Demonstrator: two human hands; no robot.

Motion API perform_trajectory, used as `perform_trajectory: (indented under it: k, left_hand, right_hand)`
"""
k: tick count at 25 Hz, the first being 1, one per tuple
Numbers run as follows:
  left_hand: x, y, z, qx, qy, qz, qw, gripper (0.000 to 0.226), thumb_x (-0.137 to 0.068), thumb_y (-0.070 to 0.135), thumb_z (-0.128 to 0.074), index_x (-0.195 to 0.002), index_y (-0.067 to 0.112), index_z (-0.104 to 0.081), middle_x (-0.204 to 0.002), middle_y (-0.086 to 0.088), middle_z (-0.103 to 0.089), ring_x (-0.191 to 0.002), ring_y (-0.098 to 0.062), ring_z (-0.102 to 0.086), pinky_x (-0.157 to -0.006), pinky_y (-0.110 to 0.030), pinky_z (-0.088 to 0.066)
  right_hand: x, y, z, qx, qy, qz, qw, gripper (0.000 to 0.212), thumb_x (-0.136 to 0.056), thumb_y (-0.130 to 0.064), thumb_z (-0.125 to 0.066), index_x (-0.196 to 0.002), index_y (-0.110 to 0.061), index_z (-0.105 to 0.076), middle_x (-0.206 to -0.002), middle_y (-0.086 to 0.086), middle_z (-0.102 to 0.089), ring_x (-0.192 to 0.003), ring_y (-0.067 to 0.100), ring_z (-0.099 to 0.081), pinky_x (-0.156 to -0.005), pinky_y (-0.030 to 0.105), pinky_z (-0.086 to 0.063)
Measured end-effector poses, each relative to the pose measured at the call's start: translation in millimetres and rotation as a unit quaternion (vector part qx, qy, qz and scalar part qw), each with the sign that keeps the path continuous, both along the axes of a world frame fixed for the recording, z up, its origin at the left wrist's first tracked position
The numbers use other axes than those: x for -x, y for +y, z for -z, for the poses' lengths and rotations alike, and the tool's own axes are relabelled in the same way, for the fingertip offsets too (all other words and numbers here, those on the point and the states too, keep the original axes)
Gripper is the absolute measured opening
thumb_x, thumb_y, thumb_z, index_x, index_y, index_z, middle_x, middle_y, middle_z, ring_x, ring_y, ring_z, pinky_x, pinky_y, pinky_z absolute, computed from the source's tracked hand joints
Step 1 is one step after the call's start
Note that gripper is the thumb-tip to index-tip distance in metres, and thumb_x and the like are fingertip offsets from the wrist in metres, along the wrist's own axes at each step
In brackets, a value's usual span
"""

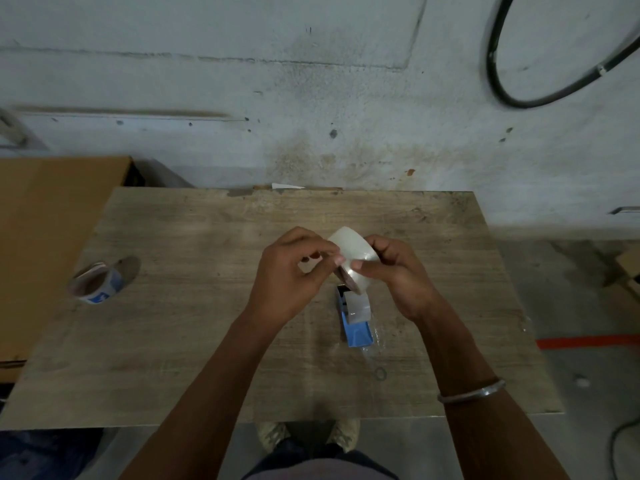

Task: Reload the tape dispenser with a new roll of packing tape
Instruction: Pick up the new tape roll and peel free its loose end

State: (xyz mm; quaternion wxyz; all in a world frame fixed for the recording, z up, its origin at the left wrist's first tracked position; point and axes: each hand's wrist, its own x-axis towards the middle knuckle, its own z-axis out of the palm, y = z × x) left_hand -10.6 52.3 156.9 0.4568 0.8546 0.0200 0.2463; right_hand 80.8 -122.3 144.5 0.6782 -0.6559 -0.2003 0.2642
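Note:
A new roll of clear packing tape (353, 251) is held up above the middle of the wooden table (194, 320). My right hand (394, 268) grips the roll from the right, thumb across its face. My left hand (294, 271) has its fingertips curled and pinching at the roll's left edge. Directly below the roll lies the blue tape dispenser (356, 320), flat on the table, with a clear piece over its middle. Neither hand touches the dispenser.
An old cardboard tape core (97, 282) with blue print lies at the table's left side. A brown cardboard box (52, 237) stands beyond the left edge. A concrete wall rises behind the table, with a black cable (498, 81) hanging at the upper right.

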Motion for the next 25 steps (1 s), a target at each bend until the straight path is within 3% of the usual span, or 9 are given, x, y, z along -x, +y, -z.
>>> perform_trajectory:
  k: [5, 15, 25]
  left_hand:
    - [-1, -3, 3, -0.038, 0.007, -0.011, 0.999, 0.028, -0.073, 0.027, -0.083, -0.097, 0.015, -0.079, -0.090, 0.005, -0.067, -0.082, -0.005, -0.062, -0.074, -0.012, -0.047]
    - [11, -18, 9, -0.211, 0.019, -0.050, 0.976, 0.007, -0.084, 0.006, -0.072, -0.090, 0.005, -0.075, -0.091, -0.004, -0.069, -0.074, -0.016, -0.066, -0.063, -0.028, -0.055]
    - [0, -15, 17, -0.314, 0.127, -0.049, 0.940, 0.016, -0.067, -0.001, -0.079, -0.065, 0.008, -0.066, -0.065, -0.005, -0.060, -0.046, -0.020, -0.055, -0.043, -0.024, -0.038]
  right_hand:
    - [4, 1, 4, 0.019, -0.025, -0.014, 0.999, 0.026, -0.083, -0.007, -0.072, -0.108, -0.001, -0.068, -0.099, 0.022, -0.072, -0.087, 0.037, -0.069, -0.078, 0.052, -0.054]
    - [18, 12, 8, 0.025, -0.011, 0.051, 0.998, 0.024, -0.082, -0.001, -0.072, -0.106, 0.002, -0.068, -0.095, 0.015, -0.075, -0.083, 0.023, -0.072, -0.073, 0.031, -0.058]
    - [22, 16, 13, 0.080, -0.051, 0.068, 0.993, 0.021, -0.082, 0.003, -0.072, -0.098, -0.010, -0.071, -0.086, 0.000, -0.075, -0.075, 0.011, -0.073, -0.064, 0.019, -0.055]
